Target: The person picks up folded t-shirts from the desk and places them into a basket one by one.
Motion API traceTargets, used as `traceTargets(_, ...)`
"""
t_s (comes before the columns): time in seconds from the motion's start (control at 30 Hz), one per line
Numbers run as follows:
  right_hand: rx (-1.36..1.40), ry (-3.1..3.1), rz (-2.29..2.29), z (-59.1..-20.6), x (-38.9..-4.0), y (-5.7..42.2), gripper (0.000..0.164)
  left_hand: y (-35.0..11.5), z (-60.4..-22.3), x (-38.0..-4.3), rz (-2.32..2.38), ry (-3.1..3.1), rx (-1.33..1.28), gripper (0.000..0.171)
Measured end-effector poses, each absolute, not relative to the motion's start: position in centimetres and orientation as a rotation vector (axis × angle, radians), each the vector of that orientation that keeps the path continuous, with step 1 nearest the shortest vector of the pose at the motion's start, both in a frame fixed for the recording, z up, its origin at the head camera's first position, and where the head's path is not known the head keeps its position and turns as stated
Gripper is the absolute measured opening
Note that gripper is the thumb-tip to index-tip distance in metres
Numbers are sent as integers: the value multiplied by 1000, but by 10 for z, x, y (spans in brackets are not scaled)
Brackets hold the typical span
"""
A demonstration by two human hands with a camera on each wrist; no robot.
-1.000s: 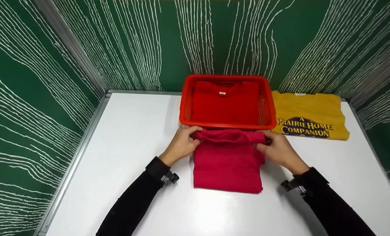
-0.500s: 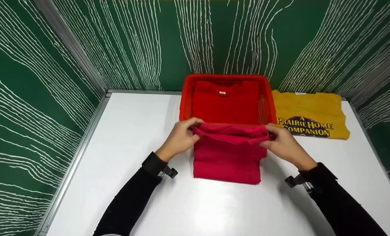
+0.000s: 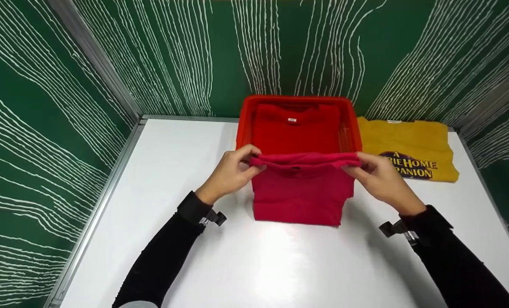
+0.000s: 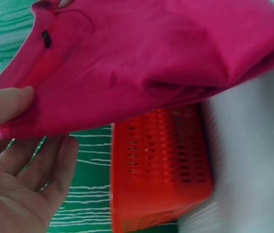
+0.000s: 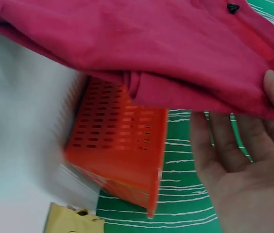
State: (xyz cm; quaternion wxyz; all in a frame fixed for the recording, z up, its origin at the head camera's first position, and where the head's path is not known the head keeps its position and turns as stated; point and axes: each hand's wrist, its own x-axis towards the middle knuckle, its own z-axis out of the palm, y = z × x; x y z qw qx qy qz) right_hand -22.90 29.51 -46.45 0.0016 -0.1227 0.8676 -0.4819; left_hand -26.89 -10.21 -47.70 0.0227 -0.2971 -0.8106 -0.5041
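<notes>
A folded magenta T-shirt [image 3: 301,192] hangs between my two hands, its collar edge raised in front of the basket. My left hand [image 3: 230,171] pinches its upper left corner; in the left wrist view the thumb lies on the cloth and the other fingers are behind. My right hand [image 3: 382,177] pinches the upper right corner the same way. Behind the shirt stands a red plastic basket [image 3: 244,124] with perforated sides, holding a folded red T-shirt [image 3: 295,134]. The magenta shirt hides the basket's front rim.
To the right of the basket lies a folded yellow T-shirt [image 3: 408,141] with printed lettering, partly covered by my right hand. Green walls with white lines [image 3: 160,55] enclose the white table [image 3: 173,145] at the back and sides.
Both hands have lifted the magenta shirt's upper edge up and toward the basket, pulling it taut and drawing the lower edge away from me. The basket and yellow shirt stay put.
</notes>
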Motion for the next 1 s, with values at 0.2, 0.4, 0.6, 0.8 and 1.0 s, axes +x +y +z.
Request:
traceTargets(0.2, -395, 2770, -1540, -449, -232, 296, 23, -103, -456, -274, -1458, -2519, -934, 26)
traceTargets(0.4, -407, 2849, -1469, -438, -237, 297, 23, -104, -437, -281, -1345, -2512, -953, 27)
traceTargets(0.6, -368, 2874, -1398, -425, -244, 299, 25, -104, -422, -287, -1312, -2520, -962, 25)
traceTargets(0.8, -351, 2918, -1379, -408, -259, 295, 22, -102, -405, -302, -1293, -2608, -936, 27)
traceTargets(1.0, -320, 2967, -1334, -400, -280, 290, 23, -99, -399, -328, -1372, -2668, -832, 25)
